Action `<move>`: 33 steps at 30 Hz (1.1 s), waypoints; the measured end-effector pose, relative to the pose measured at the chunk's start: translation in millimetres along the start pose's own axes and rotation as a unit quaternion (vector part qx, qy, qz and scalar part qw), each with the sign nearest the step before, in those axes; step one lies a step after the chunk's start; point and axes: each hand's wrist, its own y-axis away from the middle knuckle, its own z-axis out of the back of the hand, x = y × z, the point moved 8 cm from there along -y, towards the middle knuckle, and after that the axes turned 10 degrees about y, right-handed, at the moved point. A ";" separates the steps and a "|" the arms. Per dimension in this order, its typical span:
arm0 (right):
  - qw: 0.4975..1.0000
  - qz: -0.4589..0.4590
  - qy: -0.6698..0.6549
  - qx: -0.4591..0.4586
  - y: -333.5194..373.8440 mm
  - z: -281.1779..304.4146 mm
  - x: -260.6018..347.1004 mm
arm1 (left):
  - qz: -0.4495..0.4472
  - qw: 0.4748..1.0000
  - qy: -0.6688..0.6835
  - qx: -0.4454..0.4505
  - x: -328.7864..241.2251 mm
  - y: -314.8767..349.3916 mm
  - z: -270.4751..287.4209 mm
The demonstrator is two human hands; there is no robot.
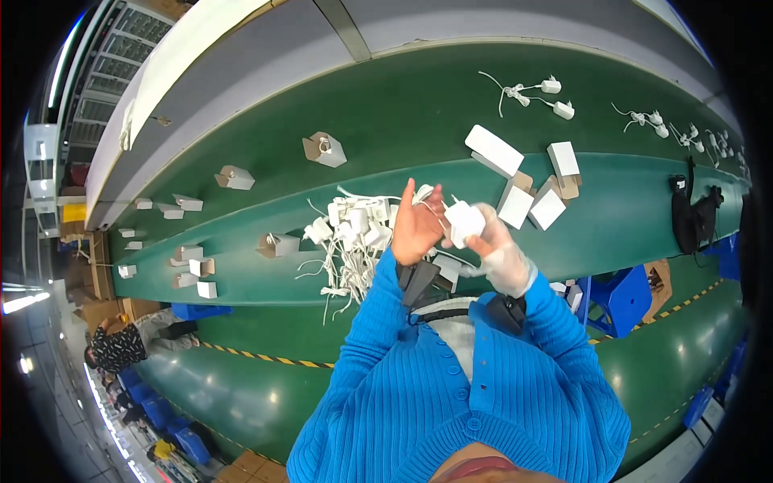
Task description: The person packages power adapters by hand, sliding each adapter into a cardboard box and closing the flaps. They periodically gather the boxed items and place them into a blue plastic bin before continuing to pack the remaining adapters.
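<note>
Seen in the head view, standing open on the green bench [624, 209]: at far left-centre, a carton [336, 153] with white cable [324, 145] inside. Grouped beyond the right hand [501, 256], white boxes [548, 209] with brown flaps showing, contents hidden. Heaped just left of the left hand [417, 225], a pile of white plug chargers [354, 221]. Raised over the bench in blue sleeves [366, 314]: at right, gloved, clamped on a white plug charger [465, 223]; at left, palm upturned, fingers apart, close beside that charger.
</note>
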 end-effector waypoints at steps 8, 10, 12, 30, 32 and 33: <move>0.957 0.127 0.261 0.022 33.2 7.2 10.8 | -0.411 0.667 -0.591 -0.193 -17.9 33.5 -23.7; 0.916 0.148 0.373 0.019 29.4 5.7 11.1 | -0.354 0.729 -0.558 -0.179 -3.9 31.4 -26.9; 0.864 0.235 0.444 0.002 26.6 -2.1 10.5 | -0.229 0.837 -0.475 -0.146 28.0 22.2 -29.9; 0.994 -0.029 -0.013 -0.105 103.4 125.1 -20.4 | 0.015 0.298 -0.952 0.071 56.2 26.8 55.0; 0.990 -0.039 -0.074 -0.115 120.1 138.6 -35.4 | 0.074 0.443 -0.890 -0.079 52.9 -1.3 52.3; 0.989 -0.036 -0.073 -0.122 123.4 142.3 -33.4 | 0.054 0.403 -0.911 -0.070 48.7 -19.4 37.6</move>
